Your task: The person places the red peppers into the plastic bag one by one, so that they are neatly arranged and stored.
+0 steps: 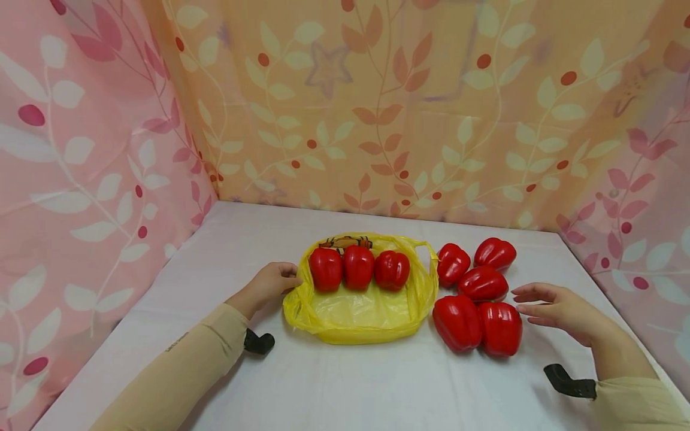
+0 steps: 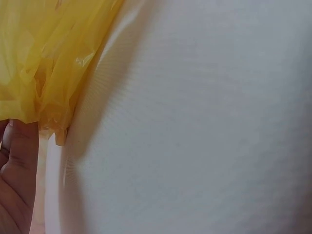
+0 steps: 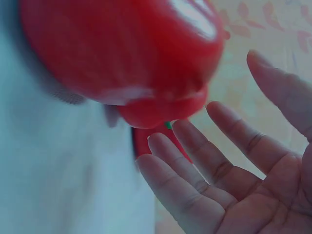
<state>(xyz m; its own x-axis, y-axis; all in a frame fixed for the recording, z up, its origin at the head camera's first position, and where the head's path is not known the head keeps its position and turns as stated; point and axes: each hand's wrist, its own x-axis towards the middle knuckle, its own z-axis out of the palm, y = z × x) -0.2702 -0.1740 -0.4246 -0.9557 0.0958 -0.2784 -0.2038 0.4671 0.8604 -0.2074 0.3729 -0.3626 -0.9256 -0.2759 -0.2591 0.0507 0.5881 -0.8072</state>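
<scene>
The left hand (image 1: 269, 285) is pinching the left rim of the bag (image 1: 361, 335), with its fingertips partly hiding from view. The right hand (image 1: 563, 311) is holding nothing. It is hovering just beside five peppers (image 1: 457, 323), fingers extended and spread; whether they are touching, the views are not showing.

These five are lying in a cluster on the table (image 1: 345, 389), to the right of the bag. Three others (image 1: 358, 267) are sitting side by side inside it, toward the far wall.

Each pepper is probably offering a light, firm body with a slick skin; the broad sides are presenting the surest hold. The bag is likely behaving as thin, limp film, tearing easily if pulled hard; the gathered rim is giving the better purchase.

The peppers are showing glossy red, lobed surfaces, one bearing a small green patch (image 3: 168, 125). The bag is gaping upward, yellow, translucent and creased, and is carrying a dark print (image 1: 345, 242) at the back. Beyond, a floral curtain (image 1: 323, 131) is hanging.
</scene>
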